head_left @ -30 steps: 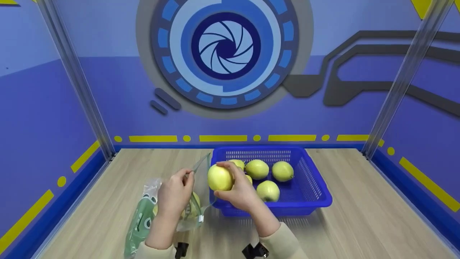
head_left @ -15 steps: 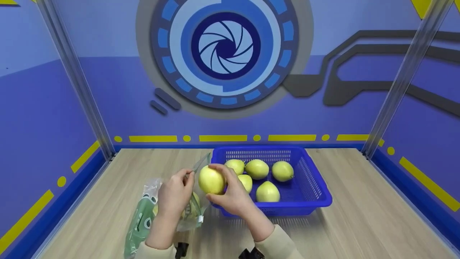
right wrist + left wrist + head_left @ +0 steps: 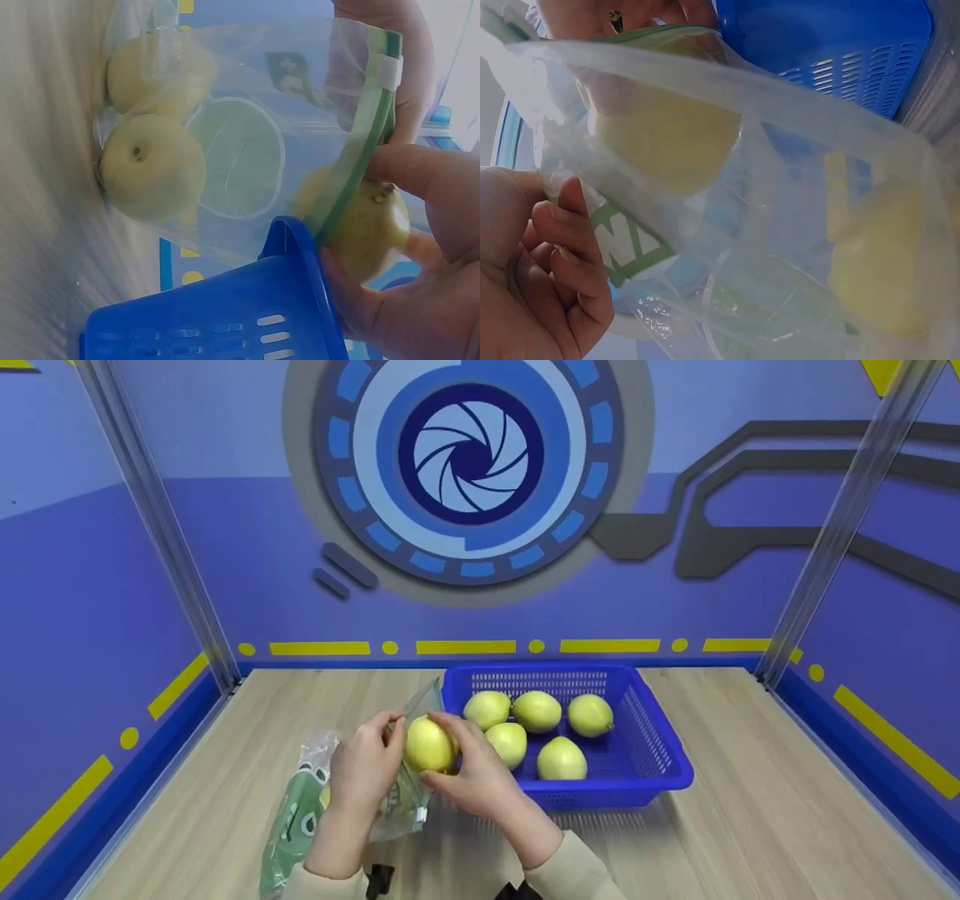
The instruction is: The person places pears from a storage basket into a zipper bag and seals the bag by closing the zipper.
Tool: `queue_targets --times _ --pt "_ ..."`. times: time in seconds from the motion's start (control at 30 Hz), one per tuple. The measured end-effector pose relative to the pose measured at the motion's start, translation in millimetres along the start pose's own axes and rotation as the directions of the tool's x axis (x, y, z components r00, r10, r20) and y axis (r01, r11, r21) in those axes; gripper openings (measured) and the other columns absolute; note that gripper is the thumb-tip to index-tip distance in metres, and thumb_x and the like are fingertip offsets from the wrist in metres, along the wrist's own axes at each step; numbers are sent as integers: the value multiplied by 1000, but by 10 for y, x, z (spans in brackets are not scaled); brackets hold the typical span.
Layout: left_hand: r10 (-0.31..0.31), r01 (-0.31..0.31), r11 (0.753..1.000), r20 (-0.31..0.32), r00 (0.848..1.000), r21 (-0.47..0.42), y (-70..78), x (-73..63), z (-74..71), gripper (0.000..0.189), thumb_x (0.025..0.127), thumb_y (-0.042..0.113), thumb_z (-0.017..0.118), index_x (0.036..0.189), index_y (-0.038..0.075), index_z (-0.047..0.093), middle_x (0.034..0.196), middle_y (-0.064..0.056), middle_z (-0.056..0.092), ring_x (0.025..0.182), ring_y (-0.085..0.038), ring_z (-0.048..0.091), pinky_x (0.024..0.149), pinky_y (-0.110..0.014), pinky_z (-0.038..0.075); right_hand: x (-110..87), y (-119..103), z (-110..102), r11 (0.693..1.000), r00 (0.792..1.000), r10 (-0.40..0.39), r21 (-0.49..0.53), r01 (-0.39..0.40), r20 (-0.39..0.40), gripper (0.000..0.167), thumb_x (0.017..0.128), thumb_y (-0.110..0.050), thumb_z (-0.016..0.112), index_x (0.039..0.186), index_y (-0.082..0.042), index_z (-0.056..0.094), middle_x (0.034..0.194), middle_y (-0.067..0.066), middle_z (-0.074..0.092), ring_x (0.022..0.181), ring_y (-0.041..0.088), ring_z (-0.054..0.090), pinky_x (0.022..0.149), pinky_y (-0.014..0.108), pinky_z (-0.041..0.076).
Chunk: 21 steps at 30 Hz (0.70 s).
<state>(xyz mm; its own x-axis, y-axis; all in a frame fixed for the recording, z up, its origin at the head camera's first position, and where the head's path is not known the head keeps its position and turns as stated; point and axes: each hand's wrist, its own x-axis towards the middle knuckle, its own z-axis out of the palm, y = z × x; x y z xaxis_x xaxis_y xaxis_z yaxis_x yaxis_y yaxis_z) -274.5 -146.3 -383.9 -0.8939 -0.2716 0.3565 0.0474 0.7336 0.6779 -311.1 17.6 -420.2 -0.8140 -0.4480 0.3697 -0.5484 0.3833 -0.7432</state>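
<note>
My right hand grips a yellow-green pear, thumb below and fingers above. In the right wrist view, that pear sits at the mouth of a clear zip bag, partly behind its green zip strip. My left hand pinches the bag's upper rim and holds it upright; its curled fingers show beside the film in the left wrist view. A white slider hangs on the strip. Inside the bag, two pears lie at the bottom, one of them nearer the right wrist camera.
Touching the bag's right side, a blue perforated basket holds several pears. A green package with printed eyes lies left of my left forearm on the wooden table. Blue panels close off the back and sides.
My right hand has moved left and slightly down with the pear, from the basket's left edge into the bag's mouth. The left hand keeps its place on the bag's rim.
</note>
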Motion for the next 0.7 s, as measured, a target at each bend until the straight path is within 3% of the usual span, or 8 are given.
queue_targets --times 0.17,0.33,0.53,0.7 --pt "-3 3 1000 5 1000 -8 9 -6 -14 24 103 23 61 114 6 74 72 -3 61 58 -12 51 52 -23 40 -11 -6 2 1000 1000 0 20 0 12 60 94 -10 73 150 -13 48 144 22 52 113 37 66 86 44 59" --pt "45 -45 999 -32 998 3 -2 -11 -5 21 103 20 62 110 6 75 68 -2 59 54 -11 47 49 -24 36 -9 -4 -1 1000 1000 -1 27 1 13 57 96 -12 71 148 -9 48 143 23 53 114 38 66 92 49 57" --pt "37 -37 999 -31 999 -4 -2 -19 -11 22 103 21 62 111 6 75 68 -2 59 54 -10 48 48 -23 36 -1 1 -5 998 1000 15 54 -17 20 56 97 -11 70 148 -7 47 143 24 53 117 40 65 95 53 55" --pt "39 -39 999 -31 999 8 -8 -18 -7 22 102 22 63 112 6 75 67 -2 57 53 -11 46 48 -23 36 4 -1 -17 999 1000 4 53 -5 23 56 98 -12 68 148 -6 46 142 23 54 116 38 66 94 49 56"
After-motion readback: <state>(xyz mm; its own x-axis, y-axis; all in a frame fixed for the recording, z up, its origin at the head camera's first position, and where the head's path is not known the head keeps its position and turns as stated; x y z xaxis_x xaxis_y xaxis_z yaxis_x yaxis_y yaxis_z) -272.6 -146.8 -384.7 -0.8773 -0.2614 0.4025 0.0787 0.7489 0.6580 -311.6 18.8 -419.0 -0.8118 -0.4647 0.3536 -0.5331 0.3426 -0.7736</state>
